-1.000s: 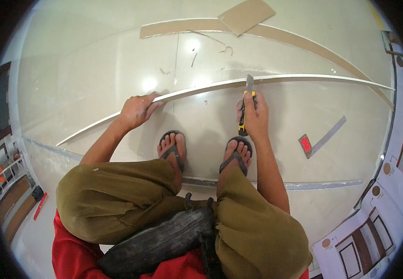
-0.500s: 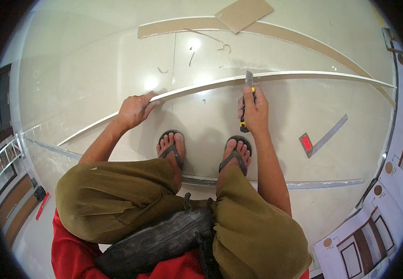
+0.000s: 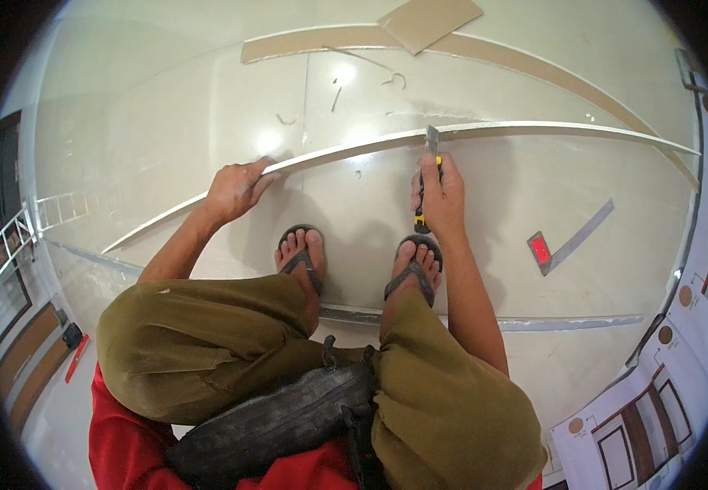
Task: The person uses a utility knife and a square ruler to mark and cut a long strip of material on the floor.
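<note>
A person squats in olive trousers, both feet in dark flip-flop sandals [image 3: 409, 273] on a large pale glossy panel [image 3: 533, 180] laid flat. Just beyond the toes, the right hand [image 3: 439, 196] is clenched around a yellow-and-black utility knife [image 3: 426, 180], its blade meeting a long thin white strip [image 3: 354, 149] lying across the panel. The left hand [image 3: 233, 189] presses down on that strip further along, fingers curled over it. A brown cardboard strip [image 3: 321, 42] lies along the far edge.
</note>
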`<state>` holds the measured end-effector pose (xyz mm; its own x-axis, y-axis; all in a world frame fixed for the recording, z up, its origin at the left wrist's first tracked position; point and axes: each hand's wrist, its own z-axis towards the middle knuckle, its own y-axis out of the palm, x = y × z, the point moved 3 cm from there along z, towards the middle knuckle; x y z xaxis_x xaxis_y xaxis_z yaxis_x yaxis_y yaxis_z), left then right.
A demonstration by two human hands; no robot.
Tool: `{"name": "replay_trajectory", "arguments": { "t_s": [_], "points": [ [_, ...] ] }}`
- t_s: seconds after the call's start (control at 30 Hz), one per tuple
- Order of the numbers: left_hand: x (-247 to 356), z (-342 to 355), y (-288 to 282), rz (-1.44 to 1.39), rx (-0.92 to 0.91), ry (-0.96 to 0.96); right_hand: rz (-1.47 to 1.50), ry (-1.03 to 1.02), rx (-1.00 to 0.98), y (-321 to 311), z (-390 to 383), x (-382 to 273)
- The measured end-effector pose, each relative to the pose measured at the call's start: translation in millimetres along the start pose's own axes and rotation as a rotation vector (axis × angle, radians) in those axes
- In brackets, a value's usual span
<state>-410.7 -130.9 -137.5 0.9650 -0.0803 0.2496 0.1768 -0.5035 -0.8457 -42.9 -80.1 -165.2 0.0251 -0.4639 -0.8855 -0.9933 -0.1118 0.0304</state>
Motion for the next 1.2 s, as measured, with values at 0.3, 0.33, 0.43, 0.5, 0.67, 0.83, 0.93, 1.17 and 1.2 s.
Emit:
{"name": "replay_trajectory", "arguments": {
  "t_s": [0.3, 0.33, 0.43, 0.5, 0.67, 0.83, 0.93, 1.17, 1.2],
  "points": [
    [0.3, 1.0, -0.6, -0.014, 0.029, 0.024, -0.038, -0.013, 0.002, 3.8, 4.2, -4.2],
    [0.6, 1.2, -1.8, -0.011, 0.025, 0.020, -0.028, 0.009, -0.013, 5.5, 1.0, -3.0],
    [5.6, -0.8, -4.8, -0.029, 0.029, 0.004, -0.015, 0.066, -0.028, 0.4, -4.1, -1.5],
    [4.8, 0.7, -2.6, -0.030, 0.048, 0.020, -0.024, 0.025, -0.012, -1.9, 6.6, -3.8],
    [4.9, -0.3, -5.6, -0.034, 0.021, -0.016, 0.006, 0.000, -0.015, 6.3, 4.1, 2.0],
    [2.4, 1.2, -1.6, -0.030, 0.039, 0.043, -0.026, 0.004, -0.046, 0.1, 4.9, -0.4],
    [5.4, 3.1, -5.5, -0.022, 0.028, -0.015, 0.002, 0.011, -0.029, 6.1, 12.8, -2.0],
    [7.4, 0.6, -4.9, -0.035, 0.052, 0.020, -0.003, 0.047, -0.081, 5.9, 4.5, 1.3],
    [6.7, 2.0, -4.8, -0.019, 0.035, 0.002, 0.007, 0.016, -0.071, 7.6, 10.1, 1.2]
  ]
}}
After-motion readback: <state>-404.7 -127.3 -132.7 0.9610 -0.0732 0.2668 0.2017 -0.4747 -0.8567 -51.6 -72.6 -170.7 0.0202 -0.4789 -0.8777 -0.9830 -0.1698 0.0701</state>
